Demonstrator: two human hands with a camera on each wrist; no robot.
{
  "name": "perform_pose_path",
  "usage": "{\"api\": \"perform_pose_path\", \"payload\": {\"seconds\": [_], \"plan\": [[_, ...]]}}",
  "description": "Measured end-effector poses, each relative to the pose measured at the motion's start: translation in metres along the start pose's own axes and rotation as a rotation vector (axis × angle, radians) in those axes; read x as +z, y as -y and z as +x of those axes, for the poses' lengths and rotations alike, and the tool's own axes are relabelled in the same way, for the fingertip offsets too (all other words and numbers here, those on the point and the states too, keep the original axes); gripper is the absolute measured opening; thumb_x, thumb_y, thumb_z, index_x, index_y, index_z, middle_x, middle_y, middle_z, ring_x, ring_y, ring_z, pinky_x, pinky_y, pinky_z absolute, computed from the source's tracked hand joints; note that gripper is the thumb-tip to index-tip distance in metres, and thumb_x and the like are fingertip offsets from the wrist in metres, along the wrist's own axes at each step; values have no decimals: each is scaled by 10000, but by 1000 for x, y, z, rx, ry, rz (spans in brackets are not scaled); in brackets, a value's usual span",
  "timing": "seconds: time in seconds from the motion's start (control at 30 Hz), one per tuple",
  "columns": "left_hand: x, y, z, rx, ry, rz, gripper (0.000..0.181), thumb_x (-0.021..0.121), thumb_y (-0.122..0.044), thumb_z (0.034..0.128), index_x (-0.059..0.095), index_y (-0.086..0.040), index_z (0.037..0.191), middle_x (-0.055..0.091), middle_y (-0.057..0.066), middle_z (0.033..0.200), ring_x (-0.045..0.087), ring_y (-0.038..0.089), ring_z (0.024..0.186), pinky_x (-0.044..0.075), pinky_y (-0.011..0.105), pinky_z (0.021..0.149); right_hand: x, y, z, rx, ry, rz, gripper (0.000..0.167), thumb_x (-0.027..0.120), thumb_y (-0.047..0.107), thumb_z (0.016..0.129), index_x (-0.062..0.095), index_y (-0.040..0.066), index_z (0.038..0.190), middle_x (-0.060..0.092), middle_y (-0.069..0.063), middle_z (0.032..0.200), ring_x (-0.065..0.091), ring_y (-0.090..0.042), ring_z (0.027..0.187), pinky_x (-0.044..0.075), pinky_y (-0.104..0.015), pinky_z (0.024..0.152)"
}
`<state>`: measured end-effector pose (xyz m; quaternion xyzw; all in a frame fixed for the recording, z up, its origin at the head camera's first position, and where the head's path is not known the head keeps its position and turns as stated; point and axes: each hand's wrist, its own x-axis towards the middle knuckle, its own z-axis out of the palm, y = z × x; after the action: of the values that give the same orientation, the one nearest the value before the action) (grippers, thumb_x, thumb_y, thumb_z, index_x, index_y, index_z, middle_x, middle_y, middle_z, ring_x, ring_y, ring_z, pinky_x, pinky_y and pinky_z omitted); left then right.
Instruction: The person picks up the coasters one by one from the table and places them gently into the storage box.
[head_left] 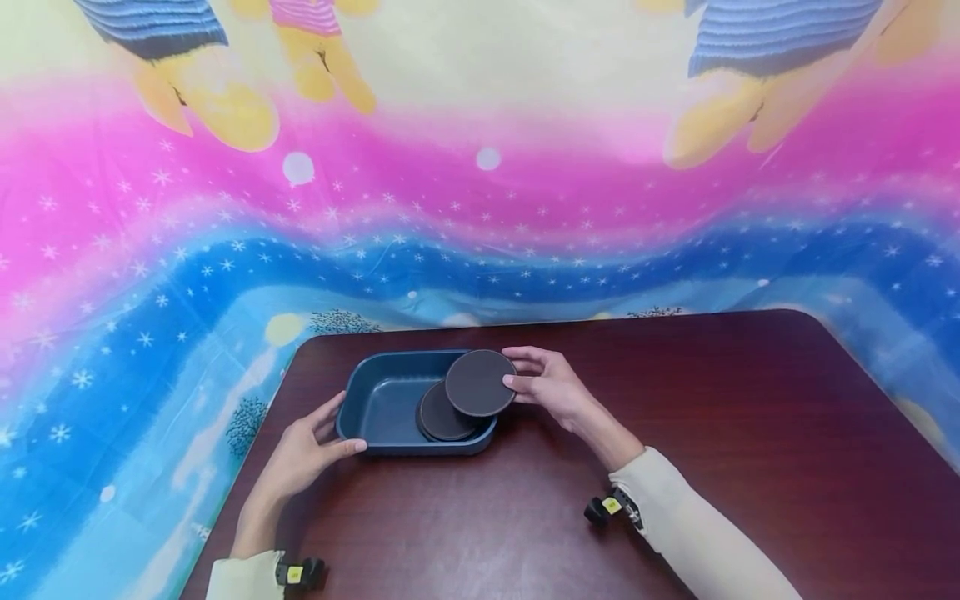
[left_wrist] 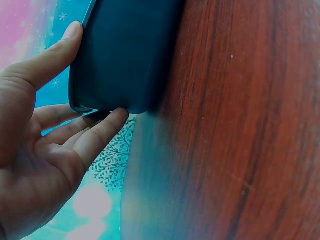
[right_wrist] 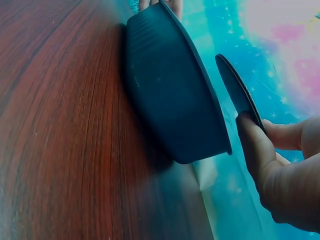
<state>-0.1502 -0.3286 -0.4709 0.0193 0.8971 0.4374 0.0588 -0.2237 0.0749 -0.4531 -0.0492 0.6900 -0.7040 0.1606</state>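
Note:
A deep blue rectangular tray (head_left: 390,400) stands on the table, with dark round coasters (head_left: 442,415) overlapping in its right half. At its left end my left hand (head_left: 303,450) holds the rim, thumb on the front corner and fingers against the end wall; the left wrist view shows this grip on the tray (left_wrist: 120,55) up close. My right hand (head_left: 555,387) pinches another dark round coaster (head_left: 480,383) by its right edge. That coaster is above the right end of the tray, and the right wrist view shows the coaster (right_wrist: 237,90) tilted and apart from the rim.
The dark red-brown wooden table (head_left: 675,417) extends to the right and front. Behind it and along its left side hangs a colourful cloth (head_left: 450,233) with snowflakes and cartoon figures. A small black camera is strapped to each wrist.

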Motion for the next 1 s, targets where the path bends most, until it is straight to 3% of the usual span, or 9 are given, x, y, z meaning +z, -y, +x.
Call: {"api": "perform_pose_path", "payload": {"seconds": [0.4,1.0], "plan": [[1,-2,-1,-5,-1,0,954,843,-311,957,293,-106,1709,470,257,1650,534,431,1474,594,488,1042,13,-3,6,-6,9,17,561,713,-16,997,557,4,1536,694,-244,1359,746,-95,879,644,-292,799],[0,-1,-1,0,2,-7,950,841,-307,958,295,-102,1708,471,257,1649,529,431,1476,606,465,1030,27,0,13,-12,22,-2,532,723,-15,994,601,49,1508,688,-245,1375,754,-141,962,657,-332,854]]}}
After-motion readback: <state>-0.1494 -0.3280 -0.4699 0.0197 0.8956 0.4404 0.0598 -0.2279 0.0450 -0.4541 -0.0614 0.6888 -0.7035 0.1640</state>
